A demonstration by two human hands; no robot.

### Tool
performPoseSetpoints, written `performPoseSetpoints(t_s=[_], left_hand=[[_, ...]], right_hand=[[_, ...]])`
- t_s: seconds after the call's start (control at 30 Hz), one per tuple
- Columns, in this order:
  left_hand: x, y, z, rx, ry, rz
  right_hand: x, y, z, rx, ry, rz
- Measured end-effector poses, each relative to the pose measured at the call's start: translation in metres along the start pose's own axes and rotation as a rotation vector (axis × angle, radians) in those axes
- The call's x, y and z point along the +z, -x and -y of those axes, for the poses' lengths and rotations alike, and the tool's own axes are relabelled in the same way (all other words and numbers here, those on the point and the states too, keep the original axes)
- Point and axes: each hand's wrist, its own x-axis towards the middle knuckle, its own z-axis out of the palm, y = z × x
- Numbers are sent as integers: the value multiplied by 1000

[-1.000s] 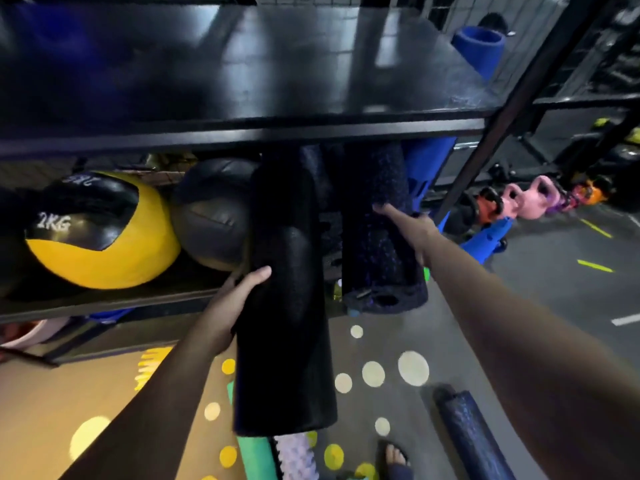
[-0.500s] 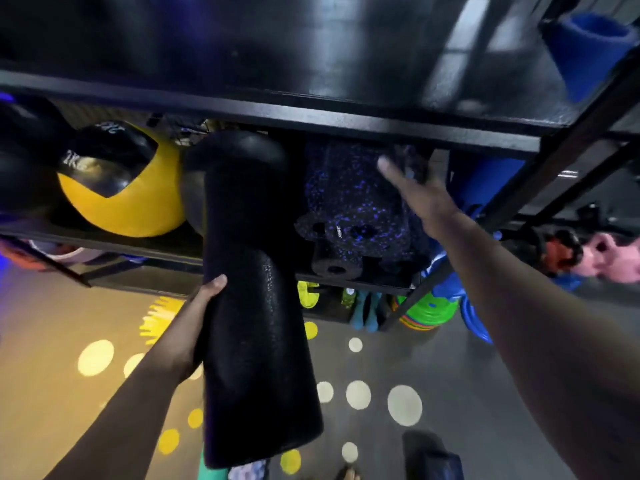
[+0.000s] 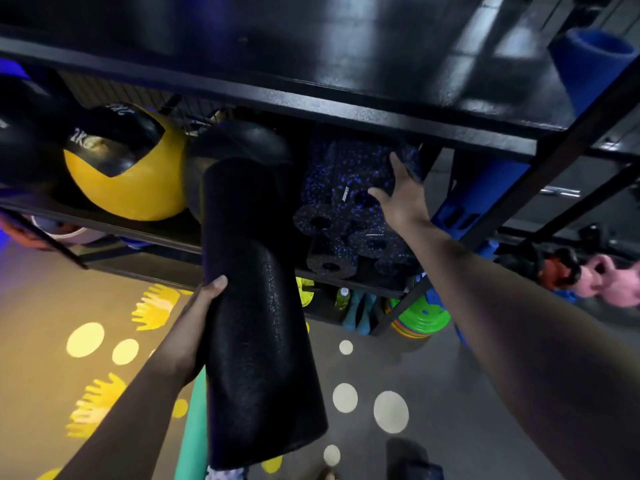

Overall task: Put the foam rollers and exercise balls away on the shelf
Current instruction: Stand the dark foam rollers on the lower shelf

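My left hand [image 3: 201, 320] grips a long black foam roller [image 3: 256, 323] from its left side; the roller's far end pokes into the middle shelf [image 3: 152, 233] beside a dark medicine ball [image 3: 242, 140]. A yellow and black 2 kg ball [image 3: 128, 171] lies on the same shelf to the left. Several blue-speckled black rollers [image 3: 343, 216] are stacked on the shelf's right part, their hollow ends facing me. My right hand [image 3: 401, 195] rests flat with spread fingers against the top roller of that stack.
A black top shelf board [image 3: 311, 64] overhangs the opening, with a blue roller [image 3: 588, 64] on its right end. Another blue roller [image 3: 481, 188] leans by the black frame post [image 3: 519, 209]. Green [image 3: 194, 431] and dark [image 3: 412, 459] rollers lie on the spotted floor; kettlebells [image 3: 602, 278] stand at right.
The speckled roller held by my right hand a second ago now lies on the stack, pushed in with an open palm. My left hand has raised the black roller toward the shelf.
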Motion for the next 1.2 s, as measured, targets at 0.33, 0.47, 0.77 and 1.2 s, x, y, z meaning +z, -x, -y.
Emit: performPoseSetpoints(t_s=[0.33,0.47,0.77,1.2], left_hand=[[20,-1,-3,-13,-37,24],[52,-14,-10,14,21,56],[111,-53,-85,220,-32,-128],[41,-67,-76,467,-769,-74]], right_hand=[[11,49,4,131,-203,-47],[6,135,0,296,-403,307],[4,157,20,272,-546,642],[44,46,113,489,-970,221]])
